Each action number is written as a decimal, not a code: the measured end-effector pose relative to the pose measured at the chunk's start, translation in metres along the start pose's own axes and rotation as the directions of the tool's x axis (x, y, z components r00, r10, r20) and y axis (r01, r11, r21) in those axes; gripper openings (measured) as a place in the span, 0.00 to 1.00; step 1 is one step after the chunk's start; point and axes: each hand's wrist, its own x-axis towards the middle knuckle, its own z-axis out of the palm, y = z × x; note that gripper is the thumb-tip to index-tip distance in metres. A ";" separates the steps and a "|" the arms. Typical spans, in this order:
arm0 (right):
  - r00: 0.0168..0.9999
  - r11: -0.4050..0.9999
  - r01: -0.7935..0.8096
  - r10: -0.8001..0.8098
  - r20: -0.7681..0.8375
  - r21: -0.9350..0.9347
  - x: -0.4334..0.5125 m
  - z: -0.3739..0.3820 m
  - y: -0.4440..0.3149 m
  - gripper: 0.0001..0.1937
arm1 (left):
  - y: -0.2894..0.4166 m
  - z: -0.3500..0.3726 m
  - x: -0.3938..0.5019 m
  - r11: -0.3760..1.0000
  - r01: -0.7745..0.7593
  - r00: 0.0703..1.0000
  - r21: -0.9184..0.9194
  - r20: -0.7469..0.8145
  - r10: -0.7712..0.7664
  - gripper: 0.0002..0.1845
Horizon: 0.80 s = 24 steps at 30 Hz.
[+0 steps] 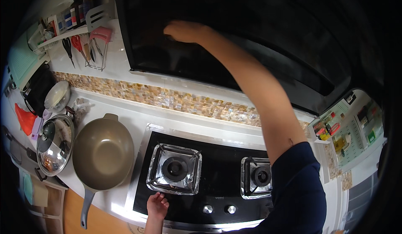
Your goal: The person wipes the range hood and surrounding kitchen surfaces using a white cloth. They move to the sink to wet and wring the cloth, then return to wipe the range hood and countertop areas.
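Observation:
My right arm stretches up across the stove to a black range hood (pixel 150 48). At its end my right hand (pixel 185 31) is curled against or just in front of the dark panel. Blur and shadow hide whether it grips anything. Low in the view, my left hand (pixel 158 205) hovers by the front edge of the left gas burner (pixel 175 169), its fingers curled in and nothing visible in them. That burner and the right burner (pixel 261 176) are lined with foil on a black glass cooktop (pixel 216 168). Two silver knobs (pixel 220 209) sit at the cooktop's front.
Left of the cooktop a beige wok (pixel 103 152) rests on the counter, handle towards me. Beside it stands a domed lid (pixel 56 144). Scissors (pixel 67 48) and other tools hang under a wall shelf (pixel 62 35) with bottles. Seasonings fill a rack (pixel 325 130) at right.

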 end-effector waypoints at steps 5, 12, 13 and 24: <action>0.961 0.977 0.198 -0.178 -0.212 0.077 -0.059 0.016 0.025 0.16 | 0.001 -0.005 -0.009 0.999 -0.035 0.999 0.007 -0.018 0.035 0.04; 0.996 0.993 0.020 -0.010 -0.090 0.112 -0.245 0.031 0.122 0.26 | -0.014 0.006 -0.004 1.000 0.002 1.000 0.025 0.015 -0.002 0.05; 0.988 0.987 -0.095 0.109 -0.105 0.127 -0.283 0.033 0.133 0.27 | -0.018 0.011 -0.005 1.000 0.022 0.999 0.018 0.023 -0.023 0.05; 0.805 0.801 -0.443 0.156 -0.573 -0.403 -0.491 0.058 0.127 0.16 | -0.063 0.050 0.009 0.980 0.153 0.958 0.125 0.226 -0.178 0.05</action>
